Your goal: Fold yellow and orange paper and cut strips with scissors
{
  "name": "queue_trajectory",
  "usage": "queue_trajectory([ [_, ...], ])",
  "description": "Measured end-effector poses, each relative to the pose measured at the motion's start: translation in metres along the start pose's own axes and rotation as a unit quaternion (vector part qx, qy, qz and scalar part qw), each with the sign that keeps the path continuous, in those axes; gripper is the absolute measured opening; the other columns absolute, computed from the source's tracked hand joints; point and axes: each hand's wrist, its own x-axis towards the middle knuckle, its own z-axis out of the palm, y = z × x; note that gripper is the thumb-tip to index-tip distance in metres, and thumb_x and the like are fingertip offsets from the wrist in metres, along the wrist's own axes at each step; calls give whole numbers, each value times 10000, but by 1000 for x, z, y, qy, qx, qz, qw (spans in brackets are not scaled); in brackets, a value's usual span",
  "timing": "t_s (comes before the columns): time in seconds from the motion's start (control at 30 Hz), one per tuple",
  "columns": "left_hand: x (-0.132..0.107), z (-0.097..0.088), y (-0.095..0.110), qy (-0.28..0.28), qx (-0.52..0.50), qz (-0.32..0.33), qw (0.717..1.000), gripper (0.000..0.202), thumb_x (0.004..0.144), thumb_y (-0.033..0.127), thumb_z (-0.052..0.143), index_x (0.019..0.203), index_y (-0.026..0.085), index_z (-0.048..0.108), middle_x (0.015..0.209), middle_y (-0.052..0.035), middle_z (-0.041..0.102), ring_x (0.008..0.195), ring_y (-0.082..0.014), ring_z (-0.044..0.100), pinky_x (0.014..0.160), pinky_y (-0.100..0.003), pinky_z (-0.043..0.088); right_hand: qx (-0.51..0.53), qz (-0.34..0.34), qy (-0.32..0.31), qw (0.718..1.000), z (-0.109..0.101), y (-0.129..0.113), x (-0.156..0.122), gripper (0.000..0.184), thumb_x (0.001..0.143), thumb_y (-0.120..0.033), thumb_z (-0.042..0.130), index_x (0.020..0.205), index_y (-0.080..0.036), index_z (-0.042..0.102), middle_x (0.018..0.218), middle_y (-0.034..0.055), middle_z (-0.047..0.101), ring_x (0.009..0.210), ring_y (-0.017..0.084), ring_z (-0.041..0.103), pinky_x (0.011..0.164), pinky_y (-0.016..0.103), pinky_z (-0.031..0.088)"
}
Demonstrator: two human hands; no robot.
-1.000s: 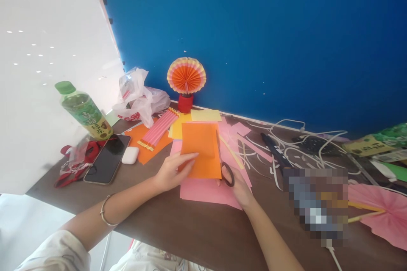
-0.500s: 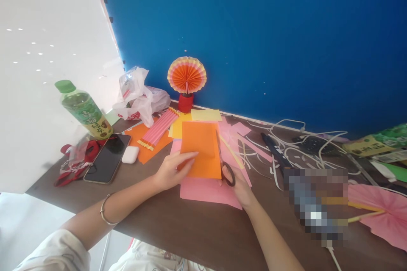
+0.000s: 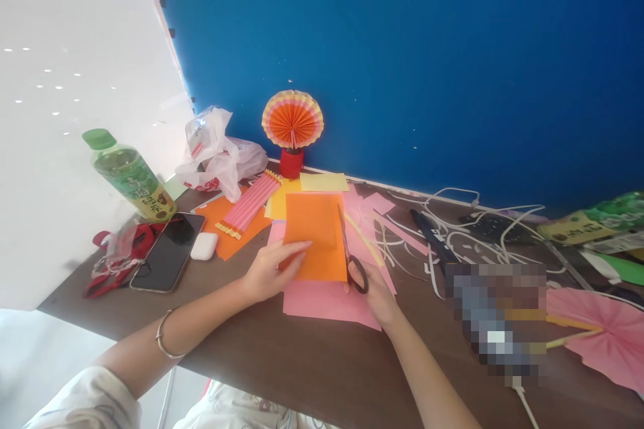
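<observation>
An orange sheet of paper (image 3: pixel 316 228) lies over pink sheets (image 3: pixel 327 301) on the dark brown table. My left hand (image 3: pixel 272 268) holds its lower left part, the fingers reaching across the top surface. On the other side, my right hand (image 3: pixel 376 295) grips black-handled scissors (image 3: pixel 359 275). Their blades point away from me along the sheet's right edge and overlap it a little. Yellow sheets (image 3: pixel 325 181) peep out behind the orange one.
Left stand a green-capped bottle (image 3: pixel 133 177), a phone (image 3: pixel 168 251), a white earbud case (image 3: pixel 204 246) and folded pink strips (image 3: pixel 250 204). A round paper fan (image 3: pixel 292 119) rises at the back. Tangled cables (image 3: pixel 467 234) and a pink pleated paper (image 3: pixel 604 335) lie right.
The view has shifted very slightly. The scissors' blades lean a little further left over the orange sheet's right edge. My left hand stays on the paper.
</observation>
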Motion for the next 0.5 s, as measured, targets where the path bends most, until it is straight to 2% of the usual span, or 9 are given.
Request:
queue_trajectory([
  [0.5, -1, 0, -1, -7, 6, 5, 1000, 297, 832, 123, 505, 1108, 202, 581, 892, -48, 688, 748, -121, 635, 664, -211, 520, 8, 1, -3, 1000, 1, 3, 0, 464, 814, -597, 395, 571, -204, 434, 536, -7, 435, 550, 134, 409, 564, 275, 370],
])
